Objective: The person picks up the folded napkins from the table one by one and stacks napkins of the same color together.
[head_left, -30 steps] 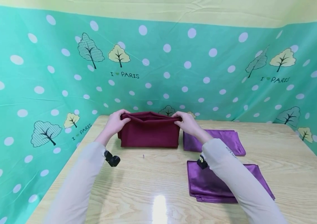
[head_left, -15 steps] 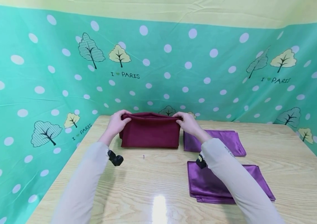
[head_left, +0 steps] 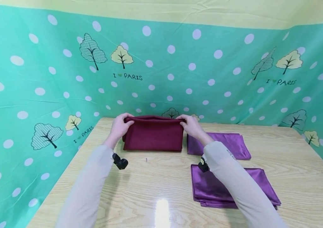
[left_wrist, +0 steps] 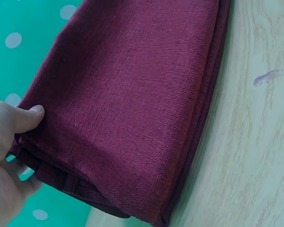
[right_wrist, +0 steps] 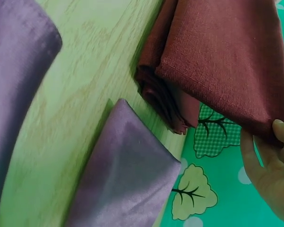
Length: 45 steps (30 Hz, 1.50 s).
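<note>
A folded dark red cloth (head_left: 153, 136) stands at the far side of the table, its upper edge raised and its lower edge on the wood. My left hand (head_left: 119, 126) pinches the upper left corner, thumb on the near face (left_wrist: 109, 99) of the cloth and fingers behind. At the upper right corner, my right hand (head_left: 191, 126) pinches the same edge between thumb and fingers. In the right wrist view, the lifted layer of red cloth (right_wrist: 227, 56) hangs over a thicker stack of folds (right_wrist: 165, 101) beneath.
Two folded purple cloths lie on the table (head_left: 147, 183) at the right: a farther purple cloth (head_left: 230, 144) beside the red one, and a nearer purple cloth (head_left: 258, 180) partly under my right forearm. A green dotted curtain (head_left: 161, 63) rises behind the table.
The red cloth's upper edge has come slightly lower and its top layers have drawn closer together. My left forearm has shifted a little to the right; both hands keep their hold.
</note>
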{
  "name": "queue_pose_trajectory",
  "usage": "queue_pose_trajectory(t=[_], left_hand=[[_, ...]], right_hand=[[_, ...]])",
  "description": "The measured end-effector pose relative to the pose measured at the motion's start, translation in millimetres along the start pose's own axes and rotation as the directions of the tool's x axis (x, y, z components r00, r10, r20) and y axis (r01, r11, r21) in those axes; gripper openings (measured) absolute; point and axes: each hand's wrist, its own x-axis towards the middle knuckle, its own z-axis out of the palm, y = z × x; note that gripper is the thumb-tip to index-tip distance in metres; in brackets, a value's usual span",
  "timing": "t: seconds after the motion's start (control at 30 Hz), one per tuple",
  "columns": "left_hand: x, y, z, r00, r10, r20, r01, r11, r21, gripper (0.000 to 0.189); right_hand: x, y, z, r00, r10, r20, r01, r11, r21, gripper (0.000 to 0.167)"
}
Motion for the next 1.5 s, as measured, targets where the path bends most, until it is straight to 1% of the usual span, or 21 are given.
queue_pose_trajectory(t=[0.13, 0.37, 0.53, 0.67, 0.77, 0.87, 0.97, 1.13, 1.3, 1.5], left_hand=[[-0.5, -1.7, 1.9, 1.0, -0.007, 0.0, 0.007, 1.0, -0.006, 0.02], [-0.1, -3.5, 3.4, 1.0, 0.0, -0.004, 0.0, 1.0, 0.007, 0.021], [-1.7, -3.8, 4.2, 1.0, 0.02, 0.0, -0.02, 1.0, 0.017, 0.022], [-3.3, -5.7, 4.9, 0.999, 0.038, 0.004, -0.038, 0.999, 0.023, 0.023], [-4.5, -7.9, 5.8, 0.999, 0.03, 0.015, -0.03, 0.999, 0.033, 0.024], [-5.3, -10.0, 6.8, 1.0, 0.022, 0.021, -0.022, 0.999, 0.034, 0.024], [-5.2, -11.8, 8.2, 1.0, 0.024, 0.02, -0.024, 0.999, 0.029, 0.025], [-6.4, -12.4, 10.9, 0.999, 0.019, 0.031, -0.02, 0.999, 0.035, 0.027], [-7.7, -13.3, 14.2, 0.999, 0.019, 0.028, -0.02, 0.999, 0.038, 0.029], [-6.9, -15.1, 19.8, 1.0, 0.008, 0.026, -0.008, 0.999, 0.032, 0.029]], right_hand=[[0.1, 1, 1, 1.0, 0.021, 0.001, -0.021, 0.999, 0.026, 0.029], [1.6, 3, 2, 1.0, 0.028, -0.004, -0.028, 0.999, 0.031, 0.03], [2.2, 5, 3, 0.999, 0.034, 0.005, -0.034, 0.999, 0.041, 0.031], [1.9, 5, 4, 0.999, 0.04, 0.003, -0.041, 0.997, 0.069, 0.032], [1.8, 5, 5, 0.999, 0.051, 0.002, -0.051, 0.993, 0.108, 0.031], [1.9, 7, 7, 0.998, 0.055, -0.004, -0.054, 0.991, 0.126, 0.031], [1.6, 8, 8, 0.998, 0.062, -0.006, -0.061, 0.991, 0.119, 0.031], [0.9, 13, 11, 0.995, 0.094, 0.01, -0.095, 0.988, 0.123, 0.031], [-0.4, 16, 15, 0.995, 0.095, 0.008, -0.095, 0.99, 0.101, 0.03], [-2.2, 17, 17, 0.993, 0.115, 0.008, -0.115, 0.986, 0.124, 0.031]])
